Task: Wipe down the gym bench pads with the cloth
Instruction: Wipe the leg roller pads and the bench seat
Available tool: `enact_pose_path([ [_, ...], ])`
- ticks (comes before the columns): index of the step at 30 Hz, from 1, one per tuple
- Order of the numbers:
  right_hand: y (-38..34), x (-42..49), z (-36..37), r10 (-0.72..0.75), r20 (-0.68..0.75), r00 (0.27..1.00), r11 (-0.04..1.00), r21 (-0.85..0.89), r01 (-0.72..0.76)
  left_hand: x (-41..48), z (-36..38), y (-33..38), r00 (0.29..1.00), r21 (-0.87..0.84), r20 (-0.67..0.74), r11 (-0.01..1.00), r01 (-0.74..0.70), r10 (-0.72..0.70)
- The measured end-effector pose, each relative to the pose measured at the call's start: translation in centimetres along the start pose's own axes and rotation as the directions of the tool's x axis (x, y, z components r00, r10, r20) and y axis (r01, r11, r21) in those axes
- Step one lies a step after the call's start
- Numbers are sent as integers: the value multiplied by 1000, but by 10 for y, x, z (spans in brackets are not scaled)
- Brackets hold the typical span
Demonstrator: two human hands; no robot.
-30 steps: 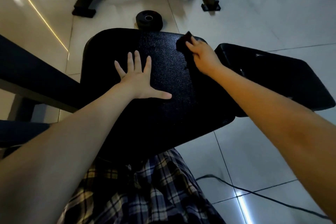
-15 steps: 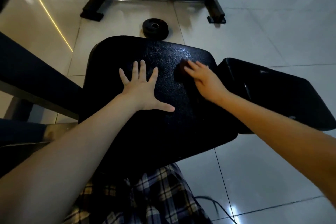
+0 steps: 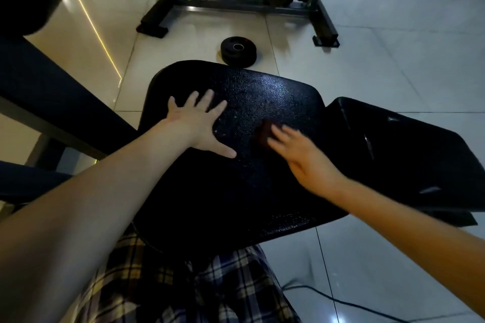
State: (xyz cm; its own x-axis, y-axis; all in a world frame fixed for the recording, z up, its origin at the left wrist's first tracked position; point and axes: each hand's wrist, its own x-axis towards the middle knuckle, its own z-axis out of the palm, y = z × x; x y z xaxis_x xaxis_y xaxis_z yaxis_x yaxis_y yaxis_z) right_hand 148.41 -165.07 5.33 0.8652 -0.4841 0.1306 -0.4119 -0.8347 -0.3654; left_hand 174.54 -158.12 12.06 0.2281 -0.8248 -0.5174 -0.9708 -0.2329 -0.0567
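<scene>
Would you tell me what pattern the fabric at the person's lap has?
Plaid fabric, dark blue and cream; head view.

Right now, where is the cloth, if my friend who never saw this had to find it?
Find the big black pad in the middle. The cloth is the small patch on it, under the fingers of the right hand. It looks dull reddish-brown, while the pad around it is shiny black.
</scene>
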Motion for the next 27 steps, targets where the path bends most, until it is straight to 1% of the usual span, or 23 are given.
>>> enact_pose_path([
  [2, -13, -34, 6, -75, 16, 997, 997, 24, 74, 0, 2, -13, 998, -27, 32, 998, 51, -50],
  [4, -15, -26, 8, -66, 3, 998, 996, 61, 66, 1, 3, -15, 997, -29, 42, 998, 60, -59],
  [6, -15, 14, 9, 22, -18, 1000, 997, 72, -21, 2, 2, -11, 997, -27, 44, 998, 61, -60],
  [10, -2, 127, 7, 246, -104, 964, 968, -24, -249, 0, 0, -8, 997, -42, 43, 997, 65, -63],
  [13, 5, 188, 7, 307, -140, 941, 947, -51, -317, -1, -3, -10, 996, -75, 70, 995, 62, -57],
  [16, 3, 202, 9, 342, -145, 929, 934, -59, -353, -2, -7, -10, 996, -102, 67, 992, 68, -62],
  [18, -4, 187, 9, 302, -130, 944, 949, -54, -311, -3, -5, -8, 993, -110, 52, 988, 108, -103],
  [19, -9, 172, 9, 257, -98, 961, 963, -63, -264, -5, -3, -7, 990, -117, 48, 983, 139, -135],
  [21, -18, 128, 13, 130, -6, 991, 988, -80, -130, -9, 2, -5, 975, -152, 54, 963, 222, -216],
  [23, -30, 73, 14, -9, 54, 999, 999, -32, 10, -11, 9, -3, 961, -184, 55, 943, 277, -272],
  [25, -37, 32, 14, -122, 95, 988, 993, 9, 122, -11, 15, -4, 958, -193, 52, 938, 286, -282],
  [27, -35, 25, 12, -158, 103, 982, 987, 34, 155, -10, 15, -4, 962, -185, 66, 944, 273, -265],
])
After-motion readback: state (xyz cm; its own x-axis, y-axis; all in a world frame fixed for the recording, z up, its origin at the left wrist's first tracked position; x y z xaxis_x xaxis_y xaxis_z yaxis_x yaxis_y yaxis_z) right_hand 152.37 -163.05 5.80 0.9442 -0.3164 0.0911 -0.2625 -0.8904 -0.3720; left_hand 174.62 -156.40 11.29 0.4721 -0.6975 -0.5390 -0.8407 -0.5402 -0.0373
